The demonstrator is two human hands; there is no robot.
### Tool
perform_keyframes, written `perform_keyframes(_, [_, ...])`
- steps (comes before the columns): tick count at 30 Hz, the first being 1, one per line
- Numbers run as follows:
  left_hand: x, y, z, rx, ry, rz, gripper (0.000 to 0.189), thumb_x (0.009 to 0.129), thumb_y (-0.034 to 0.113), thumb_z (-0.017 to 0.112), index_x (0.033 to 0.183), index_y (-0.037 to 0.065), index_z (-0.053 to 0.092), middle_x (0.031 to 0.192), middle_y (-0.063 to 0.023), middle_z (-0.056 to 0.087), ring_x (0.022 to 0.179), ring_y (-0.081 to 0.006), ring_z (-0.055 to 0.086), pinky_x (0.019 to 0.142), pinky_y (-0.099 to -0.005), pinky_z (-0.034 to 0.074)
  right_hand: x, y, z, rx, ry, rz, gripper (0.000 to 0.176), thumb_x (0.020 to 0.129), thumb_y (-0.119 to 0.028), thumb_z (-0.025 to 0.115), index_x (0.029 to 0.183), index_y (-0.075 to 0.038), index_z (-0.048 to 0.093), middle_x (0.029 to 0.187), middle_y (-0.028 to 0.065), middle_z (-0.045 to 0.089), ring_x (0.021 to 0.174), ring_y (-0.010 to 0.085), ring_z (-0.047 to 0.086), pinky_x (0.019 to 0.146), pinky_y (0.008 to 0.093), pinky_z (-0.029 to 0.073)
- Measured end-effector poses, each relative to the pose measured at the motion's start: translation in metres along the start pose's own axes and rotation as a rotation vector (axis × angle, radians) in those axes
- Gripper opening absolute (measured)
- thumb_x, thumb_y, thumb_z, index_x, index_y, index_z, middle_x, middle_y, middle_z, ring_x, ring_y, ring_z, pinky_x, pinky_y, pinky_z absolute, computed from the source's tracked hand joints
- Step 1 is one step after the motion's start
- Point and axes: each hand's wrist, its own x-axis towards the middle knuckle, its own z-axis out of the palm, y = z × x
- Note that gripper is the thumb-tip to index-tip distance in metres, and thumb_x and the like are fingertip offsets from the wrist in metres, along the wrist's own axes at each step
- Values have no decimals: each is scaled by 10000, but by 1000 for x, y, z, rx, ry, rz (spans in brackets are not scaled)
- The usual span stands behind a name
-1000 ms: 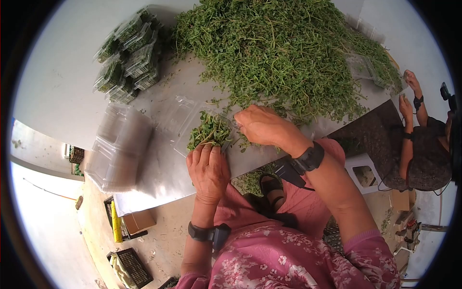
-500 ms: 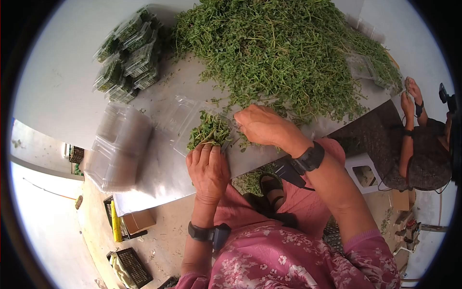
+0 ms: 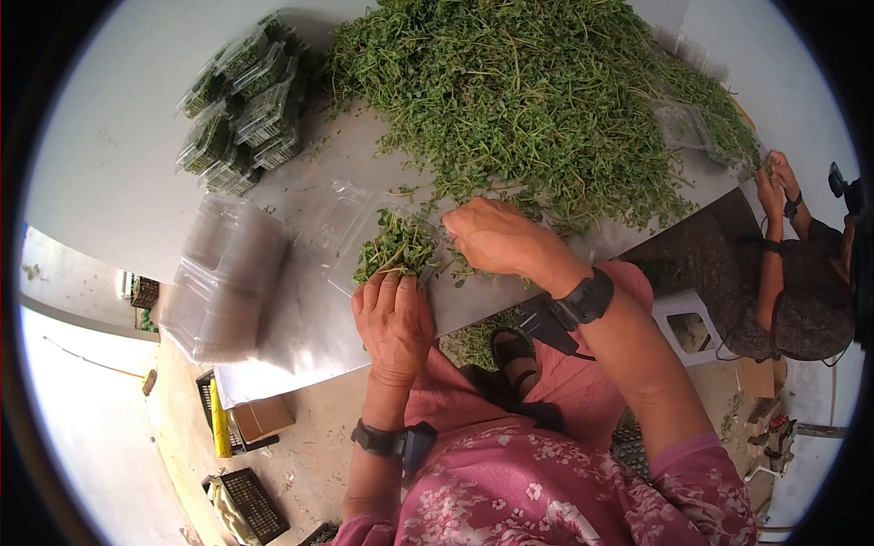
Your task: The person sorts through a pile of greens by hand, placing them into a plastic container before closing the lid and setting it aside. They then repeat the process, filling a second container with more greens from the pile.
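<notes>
Green sprigs (image 3: 397,244) against the left hand's (image 3: 393,320) fingertips (image 3: 389,284)

Single head-worn camera looks forward and down at close range over the worktop (image 3: 314,332); wearer's torso (image 3: 546,491) fills the lower centre.

A smooth, shiny grey tabletop (image 3: 309,332) catches bright glare toward its near left corner. Below spreads a beige floor (image 3: 325,409) littered with small bits, with black plastic crates (image 3: 257,500) and 1 brown cardboard box (image 3: 264,419) at left. A pale wall (image 3: 787,82) rises far right.
</notes>
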Motion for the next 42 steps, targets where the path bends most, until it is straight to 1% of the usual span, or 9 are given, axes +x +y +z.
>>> perform_keyframes(7, [0,-1,1,-2,-6,-4,231,822,67,671,1045,14,649,1054,-157,671,1044,-353,614,934,-464,433,0,1,1,0,9,-1,127,914,-82,578,962,23,630,996,237,668,1000,429,640,835,500,530])
perform_keyframes(16, [0,0,1,-6,7,1,230,826,68,670,1048,13,648,1041,-154,669,1038,-350,613,932,-459,433,-1,5,7,15,80,-39,134,921,-105,580,963,13,628,984,238,664,986,434,636,826,506,525])
perform_keyframes(22, [0,0,1,-6,10,-1,218,831,66,668,1041,10,649,1038,-152,669,1036,-347,613,930,-459,434,1,6,9,4,78,-21,129,922,-102,573,950,12,625,970,238,665,978,434,636,827,510,522])
perform_keyframes(28, [0,0,0,-7,1,0,213,834,66,667,1038,10,648,1039,-155,668,1034,-350,613,929,-460,435,1,7,7,12,97,-53,125,922,-95,567,929,16,624,924,254,664,926,452,642,792,513,527])
perform_keyframes(31, [0,0,0,-12,8,3,212,835,65,667,1039,9,648,1042,-158,668,1037,-350,613,929,-459,435,0,7,9,11,127,-63,122,923,-85,558,921,16,625,923,259,666,925,459,646,781,516,528])
perform_keyframes(37, [0,0,0,-13,6,-2,214,835,63,668,1041,9,648,1049,-157,670,1044,-349,614,927,-456,435,1,3,5,-3,67,-13,132,930,-81,541,932,15,631,937,260,667,929,460,647,786,516,528])
perform_keyframes(42, [0,0,0,-17,3,-10,215,832,63,668,1040,10,650,1055,-157,671,1051,-349,613,930,-457,433,0,3,4,-2,64,-22,141,935,-88,535,950,14,632,960,261,664,959,454,641,812,508,527])
